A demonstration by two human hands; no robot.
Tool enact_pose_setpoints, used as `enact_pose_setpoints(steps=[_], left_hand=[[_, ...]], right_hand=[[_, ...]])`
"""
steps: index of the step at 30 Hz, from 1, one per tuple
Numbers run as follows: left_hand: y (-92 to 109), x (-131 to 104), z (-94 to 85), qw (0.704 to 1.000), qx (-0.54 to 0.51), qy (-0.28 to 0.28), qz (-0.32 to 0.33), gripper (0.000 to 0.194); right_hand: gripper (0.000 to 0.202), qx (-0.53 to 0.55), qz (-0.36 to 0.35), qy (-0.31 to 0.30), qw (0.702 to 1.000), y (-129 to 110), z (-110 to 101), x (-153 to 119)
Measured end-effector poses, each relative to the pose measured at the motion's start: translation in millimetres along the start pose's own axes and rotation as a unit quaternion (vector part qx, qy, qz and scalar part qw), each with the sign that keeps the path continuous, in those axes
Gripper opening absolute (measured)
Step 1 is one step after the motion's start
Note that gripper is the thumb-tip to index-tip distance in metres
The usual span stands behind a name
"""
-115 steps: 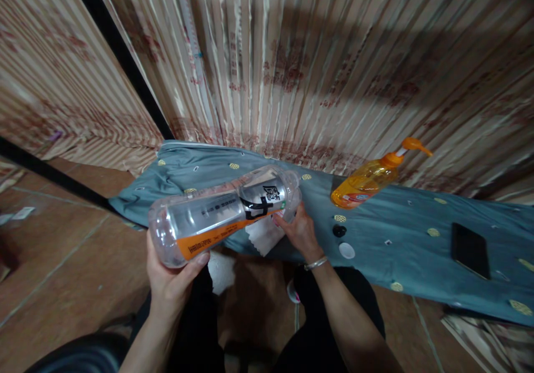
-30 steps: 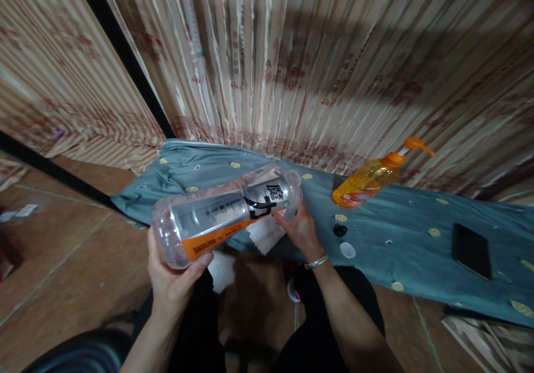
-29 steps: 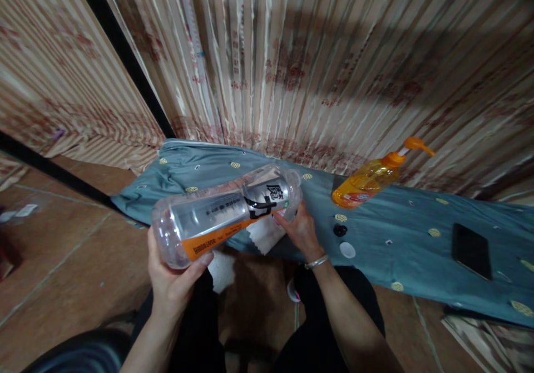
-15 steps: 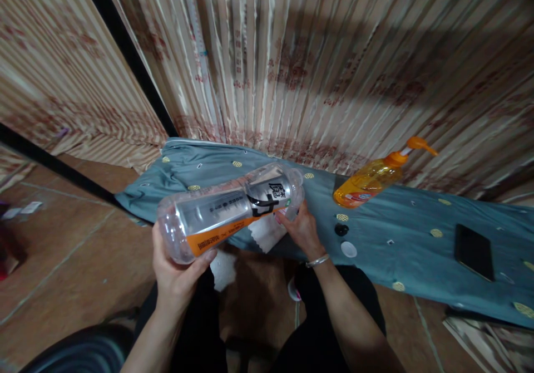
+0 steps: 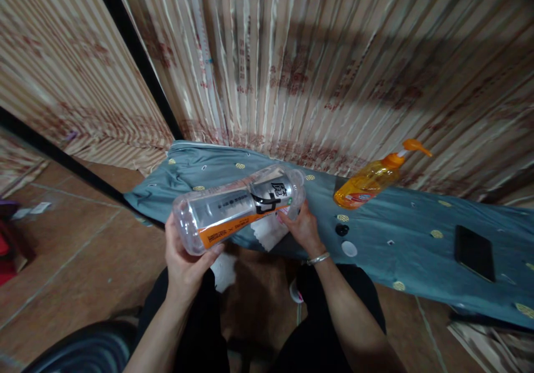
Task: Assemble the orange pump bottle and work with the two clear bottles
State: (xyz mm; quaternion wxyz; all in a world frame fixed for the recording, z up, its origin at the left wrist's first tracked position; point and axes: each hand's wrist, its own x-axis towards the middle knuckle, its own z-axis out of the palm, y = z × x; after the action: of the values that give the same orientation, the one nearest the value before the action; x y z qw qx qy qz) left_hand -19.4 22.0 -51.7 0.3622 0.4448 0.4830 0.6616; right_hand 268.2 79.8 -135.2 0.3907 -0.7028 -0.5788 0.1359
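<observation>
A clear plastic bottle (image 5: 233,209) with a silver and orange label lies nearly sideways in the air between both hands. My left hand (image 5: 187,259) is wrapped round its wide end at the left. Around the narrower end at the right, my right hand (image 5: 301,222), with a bracelet at the wrist, grips the bottle. A white cloth or tissue (image 5: 269,232) shows just below the bottle, beside my right fingers. Part of the palm side of each hand is hidden by the bottle.
On the blue cloth-covered table (image 5: 409,228) are an orange pump bottle (image 5: 362,186), a black cap (image 5: 342,229), a white disc (image 5: 349,249) and a dark phone (image 5: 474,252). A black pole (image 5: 137,55) stands before the striped curtain.
The bottle's wide end and my left hand have shifted a little to the right in view. My right hand keeps its hold almost in place.
</observation>
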Motion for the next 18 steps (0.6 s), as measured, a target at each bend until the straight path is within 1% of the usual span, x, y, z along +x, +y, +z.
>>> enact_pose_setpoints(steps=[4,10,14,18], left_hand=[[-1.5,1.1,0.8,1.000,-0.006,0.004,0.000,0.119],[-0.4,0.6,0.0,0.999,0.025,0.000,0.039,0.114],[-2.0,-1.1,-1.2,0.999,0.018,-0.009,0.048,0.114],[-4.5,-3.8,-0.8,0.999,-0.002,-0.014,0.042,0.116]], right_hand=[[0.058,0.001,-0.004,0.011,1.000,2.8,2.2,0.1],[0.057,0.001,-0.001,0.006,1.000,1.5,0.2,-0.4],[0.055,0.009,0.002,0.004,1.000,0.8,-1.0,0.0],[0.057,0.022,0.007,0.003,1.000,-2.7,-2.4,0.3]])
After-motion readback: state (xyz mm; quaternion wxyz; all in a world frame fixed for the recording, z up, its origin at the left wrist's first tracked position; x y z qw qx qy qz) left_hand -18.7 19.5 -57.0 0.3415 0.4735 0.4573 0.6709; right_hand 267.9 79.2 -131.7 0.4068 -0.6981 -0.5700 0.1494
